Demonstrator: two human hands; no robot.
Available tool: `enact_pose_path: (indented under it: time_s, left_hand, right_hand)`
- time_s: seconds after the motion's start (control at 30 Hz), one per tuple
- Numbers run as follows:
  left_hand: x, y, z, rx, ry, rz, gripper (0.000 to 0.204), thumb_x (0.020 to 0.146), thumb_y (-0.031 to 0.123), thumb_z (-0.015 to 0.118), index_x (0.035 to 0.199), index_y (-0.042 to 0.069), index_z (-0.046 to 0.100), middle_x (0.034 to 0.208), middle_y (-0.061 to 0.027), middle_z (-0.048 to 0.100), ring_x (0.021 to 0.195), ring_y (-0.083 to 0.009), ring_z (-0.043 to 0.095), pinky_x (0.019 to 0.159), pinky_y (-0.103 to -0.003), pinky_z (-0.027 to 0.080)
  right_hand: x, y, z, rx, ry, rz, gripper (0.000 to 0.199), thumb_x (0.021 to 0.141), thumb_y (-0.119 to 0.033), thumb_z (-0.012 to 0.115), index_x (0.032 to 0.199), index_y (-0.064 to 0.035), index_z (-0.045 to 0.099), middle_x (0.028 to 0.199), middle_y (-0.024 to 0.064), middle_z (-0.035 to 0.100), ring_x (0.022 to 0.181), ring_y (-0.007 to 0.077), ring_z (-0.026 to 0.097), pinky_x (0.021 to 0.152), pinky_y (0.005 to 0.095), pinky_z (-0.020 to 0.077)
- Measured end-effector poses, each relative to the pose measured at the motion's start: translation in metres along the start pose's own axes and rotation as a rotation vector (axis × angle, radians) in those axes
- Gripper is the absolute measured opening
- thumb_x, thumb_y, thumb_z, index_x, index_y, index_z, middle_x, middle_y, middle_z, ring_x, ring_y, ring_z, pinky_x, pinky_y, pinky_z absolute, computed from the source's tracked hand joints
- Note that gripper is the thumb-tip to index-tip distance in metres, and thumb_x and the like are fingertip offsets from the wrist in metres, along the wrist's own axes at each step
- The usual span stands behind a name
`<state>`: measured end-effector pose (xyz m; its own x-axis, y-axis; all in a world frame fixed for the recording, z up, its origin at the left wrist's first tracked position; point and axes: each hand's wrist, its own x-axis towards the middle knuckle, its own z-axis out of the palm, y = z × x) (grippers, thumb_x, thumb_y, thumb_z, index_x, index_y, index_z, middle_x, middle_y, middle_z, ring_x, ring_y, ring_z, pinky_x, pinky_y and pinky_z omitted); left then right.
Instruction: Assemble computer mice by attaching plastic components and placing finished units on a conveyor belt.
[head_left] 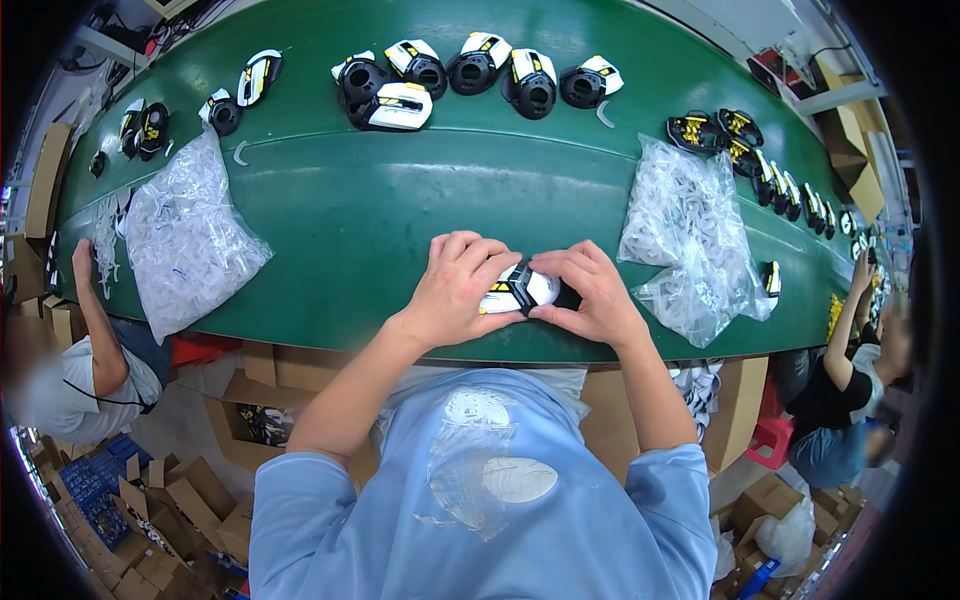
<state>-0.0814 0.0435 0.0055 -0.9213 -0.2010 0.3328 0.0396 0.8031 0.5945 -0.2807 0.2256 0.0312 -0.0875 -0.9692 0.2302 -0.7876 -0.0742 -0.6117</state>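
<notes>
Near the front edge of the green table, a white plastic shell (508, 292) with black bands and yellow marks sits between my two hands. My left hand (452, 285) is closed round its left side, partly covering it. On the right end, the fingers and thumb of my right hand (592, 295) grip the same shell. Its exact kind cannot be made out. Farther back on the table (400, 225) stand several similar black and white shells (478, 62).
Clear plastic bags of small whitish parts lie left (190, 235) and right (690, 235). Dark shells with yellow parts (697, 132) stand far right. Two people, one left (90, 370) and one right (850, 385), sit at the table. An open cardboard box (255, 420) is below its edge.
</notes>
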Motion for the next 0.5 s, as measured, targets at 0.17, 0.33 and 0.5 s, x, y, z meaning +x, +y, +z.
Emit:
enact_pose_path:
  time_s: [0.17,0.33,0.5]
  left_hand:
    - [0.001,0.001,0.003,-0.001,0.034,0.019,0.068,0.076,0.041,0.093,0.131,0.008,0.072,0.128,-0.0066,0.067,0.122,-0.0313,0.055,0.107,-0.047,0.039]
    - [-0.001,0.0,0.001,-0.007,0.028,0.01,0.067,0.076,0.041,0.093,0.131,0.008,0.072,0.129,-0.0068,0.067,0.122,-0.0312,0.055,0.107,-0.047,0.039]
    - [-0.003,0.001,0.001,-0.012,0.009,0.005,0.071,0.076,0.042,0.093,0.133,0.008,0.07,0.131,-0.0068,0.065,0.123,-0.0317,0.054,0.107,-0.047,0.039]
  right_hand:
    - [0.007,-0.007,0.004,-0.04,0.036,-0.004,0.057,0.075,-0.032,0.094,0.123,-0.0092,0.075,0.121,0.0047,0.077,0.099,0.0294,0.065,0.091,0.0429,0.0532]
    - [0.004,-0.004,0.008,-0.028,0.063,-0.008,0.053,0.076,-0.03,0.094,0.122,-0.0089,0.076,0.123,0.0054,0.078,0.099,0.0298,0.066,0.091,0.0414,0.0543]
    - [0.005,-0.007,-0.004,-0.009,-0.031,0.019,0.044,0.079,-0.025,0.093,0.115,-0.0055,0.077,0.123,0.0083,0.079,0.101,0.029,0.07,0.089,0.0406,0.0566]
